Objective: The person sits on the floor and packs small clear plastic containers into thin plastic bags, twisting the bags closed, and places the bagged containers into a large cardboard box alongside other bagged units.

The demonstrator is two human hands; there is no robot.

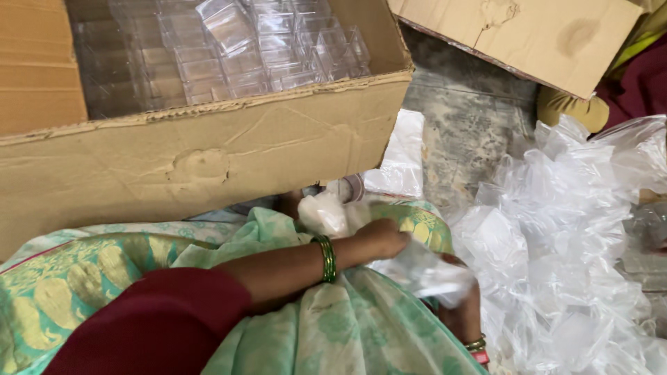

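My left hand (385, 238), with green bangles at the wrist, reaches across my lap and grips a small clear plastic bag (424, 271). My right hand (462, 312) is mostly hidden under that bag and holds it from below; only part of the palm and a bangled wrist show. A crumpled white plastic piece (323, 214) lies on my lap just left of the left hand. Green and gold patterned cloth (104, 271) covers my lap.
A large open cardboard box (208, 149) holding several clear plastic containers (243, 48) stands right in front of me. A heap of clear plastic bags (563, 243) lies at the right. A cardboard flap (528, 35) and another person's clothing (632, 76) are at the upper right.
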